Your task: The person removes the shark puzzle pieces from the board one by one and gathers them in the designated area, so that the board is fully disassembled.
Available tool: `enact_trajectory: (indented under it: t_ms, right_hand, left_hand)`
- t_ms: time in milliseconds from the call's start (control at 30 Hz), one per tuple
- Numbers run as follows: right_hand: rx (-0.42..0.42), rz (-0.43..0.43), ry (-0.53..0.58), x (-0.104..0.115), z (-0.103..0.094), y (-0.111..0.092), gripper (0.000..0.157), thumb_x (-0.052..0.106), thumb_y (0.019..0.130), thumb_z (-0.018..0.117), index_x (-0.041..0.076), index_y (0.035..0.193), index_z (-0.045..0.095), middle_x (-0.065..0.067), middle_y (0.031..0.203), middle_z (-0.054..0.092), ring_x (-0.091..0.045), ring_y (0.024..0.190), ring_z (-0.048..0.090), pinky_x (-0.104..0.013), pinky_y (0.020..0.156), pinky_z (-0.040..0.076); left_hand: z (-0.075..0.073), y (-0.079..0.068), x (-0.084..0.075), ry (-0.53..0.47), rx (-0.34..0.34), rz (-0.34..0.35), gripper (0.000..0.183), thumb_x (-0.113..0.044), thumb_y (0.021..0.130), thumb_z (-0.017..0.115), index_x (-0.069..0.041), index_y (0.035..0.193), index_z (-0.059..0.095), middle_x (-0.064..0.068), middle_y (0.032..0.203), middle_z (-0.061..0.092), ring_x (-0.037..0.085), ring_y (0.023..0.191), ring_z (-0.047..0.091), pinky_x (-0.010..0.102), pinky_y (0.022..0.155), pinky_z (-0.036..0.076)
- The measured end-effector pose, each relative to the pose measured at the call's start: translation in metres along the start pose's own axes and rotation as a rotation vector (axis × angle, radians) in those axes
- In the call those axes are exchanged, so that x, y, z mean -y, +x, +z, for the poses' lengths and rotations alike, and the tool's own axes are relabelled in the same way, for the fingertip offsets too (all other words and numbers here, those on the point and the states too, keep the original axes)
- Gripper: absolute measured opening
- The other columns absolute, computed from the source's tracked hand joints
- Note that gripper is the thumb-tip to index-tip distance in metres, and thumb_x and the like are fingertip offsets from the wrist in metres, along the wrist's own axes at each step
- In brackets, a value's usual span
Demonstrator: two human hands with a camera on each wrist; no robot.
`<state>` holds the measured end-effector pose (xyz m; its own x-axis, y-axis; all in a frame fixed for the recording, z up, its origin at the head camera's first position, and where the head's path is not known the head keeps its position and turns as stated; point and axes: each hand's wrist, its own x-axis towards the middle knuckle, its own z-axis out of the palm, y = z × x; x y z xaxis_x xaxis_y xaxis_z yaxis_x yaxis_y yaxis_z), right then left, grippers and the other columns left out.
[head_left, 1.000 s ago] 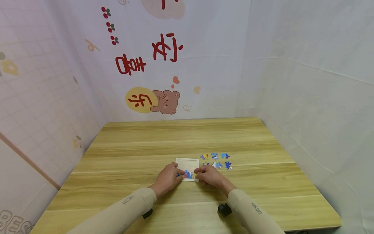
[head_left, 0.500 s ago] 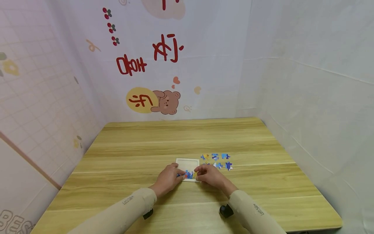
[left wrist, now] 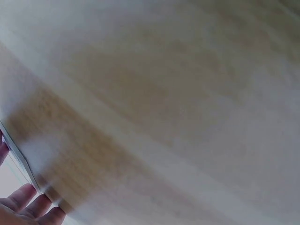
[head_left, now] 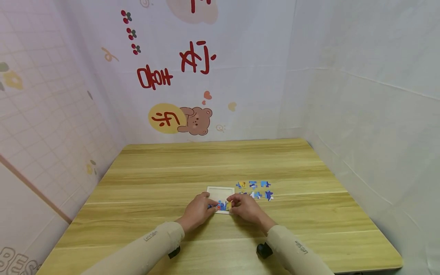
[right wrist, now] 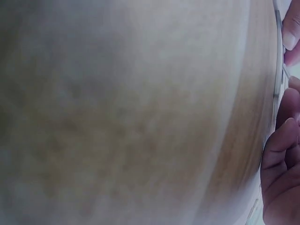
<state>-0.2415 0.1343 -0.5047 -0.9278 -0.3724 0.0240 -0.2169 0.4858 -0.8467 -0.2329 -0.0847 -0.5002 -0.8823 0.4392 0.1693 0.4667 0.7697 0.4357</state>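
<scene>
A shallow white puzzle tray [head_left: 220, 187] lies on the table, with blue puzzle pieces [head_left: 221, 205] along its near side. My left hand [head_left: 197, 209] grips the tray's left side, its thumb reaching over onto the pieces; in the left wrist view its fingertips [left wrist: 43, 198] sit along the outer edge. At the tray's near right corner, my right hand [head_left: 248, 207] pinches a yellowish puzzle piece [head_left: 229, 206] between thumb and index finger. In the right wrist view the right hand [right wrist: 281, 173] is close beside the tray edge [right wrist: 278, 61]; the piece is mostly hidden there.
Several loose puzzle pieces [head_left: 269, 195] lie in two rows right of the tray, one partly behind my right hand. The wooden table [head_left: 165, 168] meets a patterned wall cloth [head_left: 247, 99] at the back and sides.
My right hand has shifted slightly left and down with the yellowish piece, which sits closer against the blue pieces. The left hand stays in place on the tray.
</scene>
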Motion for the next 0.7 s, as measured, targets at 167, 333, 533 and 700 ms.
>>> enact_trajectory:
  t_ms: [167, 333, 533, 700]
  right_hand:
    - [0.005, 0.069, 0.131, -0.001, -0.009, -0.006, 0.031, -0.003, 0.085, 0.071, 0.0, 0.116, 0.066, -0.005, 0.09, 0.06, -0.015, 0.076, 0.058, -0.027, 0.061, 0.048]
    - [0.026, 0.131, 0.233, -0.009, -0.024, -0.016, 0.031, 0.0, 0.088, 0.069, 0.0, 0.118, 0.065, -0.006, 0.091, 0.058, -0.014, 0.069, 0.054, -0.025, 0.054, 0.044]
    - [0.063, 0.148, 0.208, -0.021, -0.042, -0.028, 0.03, -0.001, 0.087, 0.069, -0.003, 0.116, 0.064, -0.007, 0.091, 0.058, -0.015, 0.074, 0.052, -0.023, 0.059, 0.045]
    - [0.067, 0.189, 0.198, -0.026, -0.05, -0.032, 0.03, -0.001, 0.086, 0.071, -0.002, 0.115, 0.065, -0.006, 0.09, 0.06, -0.016, 0.077, 0.052, -0.024, 0.06, 0.046]
  left_hand:
    - [0.0, -0.001, 0.0, 0.004, 0.005, -0.011, 0.021, -0.019, 0.091, 0.071, -0.005, 0.106, 0.078, 0.028, 0.128, 0.058, 0.043, 0.117, 0.057, 0.053, 0.096, 0.047]
    - [0.001, -0.002, 0.0, 0.004, -0.01, 0.004, 0.021, -0.019, 0.092, 0.071, -0.005, 0.105, 0.078, 0.028, 0.129, 0.057, 0.043, 0.117, 0.057, 0.053, 0.096, 0.047]
    - [0.002, -0.003, 0.001, -0.012, -0.024, 0.012, 0.02, -0.018, 0.093, 0.07, -0.005, 0.105, 0.078, 0.03, 0.13, 0.056, 0.045, 0.117, 0.057, 0.053, 0.095, 0.048]
    - [0.002, -0.003, -0.001, -0.018, -0.029, 0.014, 0.02, -0.016, 0.092, 0.07, -0.003, 0.104, 0.078, 0.03, 0.129, 0.057, 0.045, 0.117, 0.056, 0.054, 0.096, 0.047]
